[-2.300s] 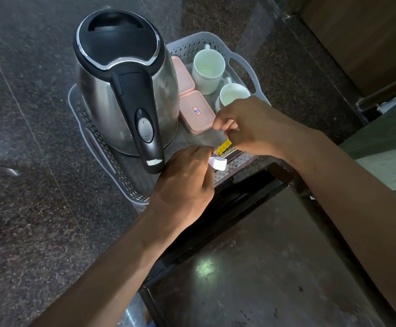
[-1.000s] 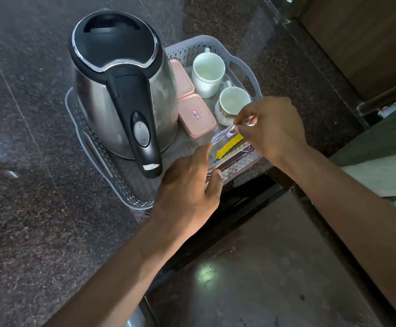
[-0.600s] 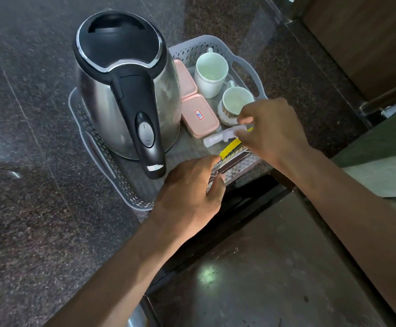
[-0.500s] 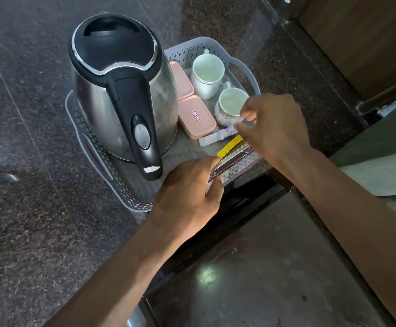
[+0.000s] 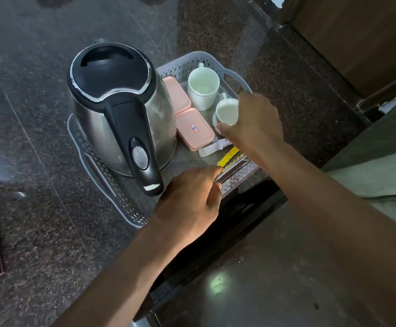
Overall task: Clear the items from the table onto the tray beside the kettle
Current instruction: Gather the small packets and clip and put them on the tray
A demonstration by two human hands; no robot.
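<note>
A grey lattice tray (image 5: 193, 61) holds a steel kettle (image 5: 121, 109), two pink boxes (image 5: 192, 128), two white cups (image 5: 202, 87) and sachets (image 5: 231, 156). The right hand (image 5: 253, 123) curls round the nearer cup's rim. The left hand (image 5: 187, 199) pinches the sachets at the tray's near edge.

One kettle (image 5: 121, 109) stands in one tray (image 5: 193, 61). Two white cups: the far cup (image 5: 202, 87) and the near cup (image 5: 226, 113). Two pink boxes: the far box (image 5: 176, 95) and the near box (image 5: 193, 129), which has a label. One white sachet (image 5: 212, 148) lies in the tray. One yellow sachet (image 5: 227, 156) lies beside at least one dark sachet (image 5: 233, 169); how many dark ones, I cannot tell. Two hands: the left hand (image 5: 187, 201) and the right hand (image 5: 254, 123).
</note>
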